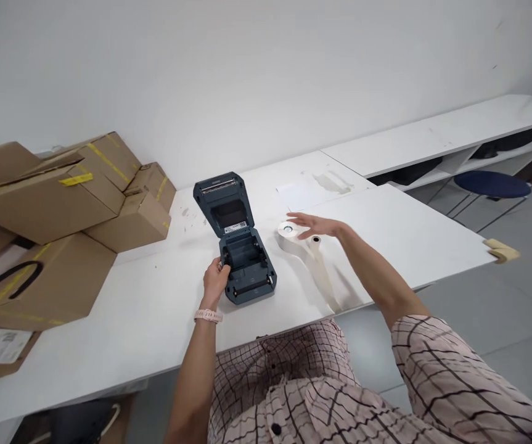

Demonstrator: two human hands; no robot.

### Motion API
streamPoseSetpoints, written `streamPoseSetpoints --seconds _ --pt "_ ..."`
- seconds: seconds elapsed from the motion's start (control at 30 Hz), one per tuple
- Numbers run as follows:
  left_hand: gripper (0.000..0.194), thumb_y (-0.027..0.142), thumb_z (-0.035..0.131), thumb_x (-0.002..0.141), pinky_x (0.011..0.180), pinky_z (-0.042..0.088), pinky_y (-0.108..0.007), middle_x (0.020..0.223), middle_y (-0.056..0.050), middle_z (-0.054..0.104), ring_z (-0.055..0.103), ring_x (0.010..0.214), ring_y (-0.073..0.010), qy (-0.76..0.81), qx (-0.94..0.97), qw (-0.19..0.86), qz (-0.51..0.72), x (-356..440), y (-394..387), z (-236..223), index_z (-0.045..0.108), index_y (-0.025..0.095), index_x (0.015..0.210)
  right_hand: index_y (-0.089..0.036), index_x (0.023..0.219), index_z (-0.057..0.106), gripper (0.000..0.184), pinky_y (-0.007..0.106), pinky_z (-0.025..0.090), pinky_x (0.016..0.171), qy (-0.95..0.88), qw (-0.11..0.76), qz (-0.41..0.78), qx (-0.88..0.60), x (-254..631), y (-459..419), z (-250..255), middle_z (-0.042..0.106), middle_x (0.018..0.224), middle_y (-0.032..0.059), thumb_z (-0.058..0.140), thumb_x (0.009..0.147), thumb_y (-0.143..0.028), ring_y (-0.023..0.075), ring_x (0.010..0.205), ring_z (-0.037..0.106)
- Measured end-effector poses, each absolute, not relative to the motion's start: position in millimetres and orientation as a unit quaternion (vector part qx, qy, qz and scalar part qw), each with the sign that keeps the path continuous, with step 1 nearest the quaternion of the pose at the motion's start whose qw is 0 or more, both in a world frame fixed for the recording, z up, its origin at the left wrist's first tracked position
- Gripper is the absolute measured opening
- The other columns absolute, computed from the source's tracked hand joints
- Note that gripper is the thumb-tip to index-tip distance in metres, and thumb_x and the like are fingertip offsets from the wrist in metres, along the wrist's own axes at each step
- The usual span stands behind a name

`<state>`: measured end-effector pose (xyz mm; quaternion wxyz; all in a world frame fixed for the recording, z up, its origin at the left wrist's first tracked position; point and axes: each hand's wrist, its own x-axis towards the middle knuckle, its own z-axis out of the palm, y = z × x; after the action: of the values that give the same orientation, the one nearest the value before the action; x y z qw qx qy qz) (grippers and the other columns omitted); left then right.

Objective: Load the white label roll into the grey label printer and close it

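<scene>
A dark blue-grey label printer (250, 275) stands on the white table with its lid (222, 198) tipped back, showing an inner bay with no roll in it. My left hand (214, 280) grips the printer's left side, thumb over the rim; its other fingers are partly hidden. To the right, my right hand (314, 226) hovers with fingers spread beside a white label roll (288, 230). Whether the fingertips touch the roll I cannot tell. A strip of labels trails from it towards the front edge. Close by is a smaller roll (315, 242) with a dark core.
Cardboard boxes (85, 191) are piled on the table's left side. A white paper sheet (292, 194) lies behind the rolls. The white table (155, 327) ends just before my body. A dark blue stool (492, 184) stands at the right, near a tan piece (501, 250) at the table's corner.
</scene>
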<state>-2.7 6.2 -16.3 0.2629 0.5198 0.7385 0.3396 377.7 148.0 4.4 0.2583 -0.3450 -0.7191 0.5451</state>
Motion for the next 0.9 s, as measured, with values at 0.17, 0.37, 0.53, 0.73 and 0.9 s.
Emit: streamPoseSetpoints --seconds 0.17,0.37,0.53,0.73,0.9 --pt "0.045 0.030 0.053 0.078 0.062 0.041 -0.027 0.069 0.001 0.059 0.054 0.064 -0.0171 0.732 0.518 0.268 0.352 -3 10 -22 0.066 0.015 0.118 -0.028 0.142 0.056 0.069 0.053 0.047 0.106 -0.662 0.312 0.572 -0.372 433 109 -9 0.047 0.156 0.0115 0.071 0.080 -0.054 0.0332 0.145 0.043" --pt "0.044 0.026 0.053 0.080 0.063 0.040 -0.028 0.073 -0.002 0.066 0.058 0.068 -0.0189 0.733 0.521 0.268 0.345 1 4 -18 0.067 0.016 0.121 -0.022 0.112 0.071 0.055 0.051 0.056 0.093 -0.665 0.281 0.565 -0.399 405 65 -25 0.073 0.118 0.0114 0.080 0.070 -0.056 0.0308 0.104 0.070" --pt "0.044 0.026 0.050 0.083 0.063 0.038 -0.029 0.073 -0.003 0.064 0.056 0.065 -0.0188 0.732 0.518 0.279 0.343 2 1 -16 0.065 0.016 0.123 -0.029 0.108 0.073 0.056 0.048 0.056 0.087 -0.720 0.328 0.527 -0.311 382 52 58 0.075 0.095 0.0093 0.079 0.068 -0.066 0.0305 0.097 0.070" --pt "0.044 0.027 0.050 0.084 0.061 0.036 -0.028 0.066 0.001 0.056 0.054 0.064 -0.0182 0.737 0.526 0.263 0.333 -2 5 -19 0.065 0.015 0.123 -0.027 0.123 0.070 0.041 0.046 0.052 0.095 -0.919 0.129 0.307 -0.210 238 69 97 0.075 0.115 0.0049 0.071 0.084 -0.040 0.0307 0.106 0.068" --pt "0.041 0.027 0.052 0.081 0.060 0.037 -0.027 0.062 0.003 0.054 0.053 0.061 -0.0170 0.726 0.517 0.280 0.357 -3 9 -24 0.066 0.016 0.118 -0.017 0.122 0.069 0.042 0.044 0.047 0.097 -0.945 -0.059 0.112 -0.301 160 96 50 0.072 0.123 0.0143 0.072 0.081 -0.025 0.0361 0.115 0.066"
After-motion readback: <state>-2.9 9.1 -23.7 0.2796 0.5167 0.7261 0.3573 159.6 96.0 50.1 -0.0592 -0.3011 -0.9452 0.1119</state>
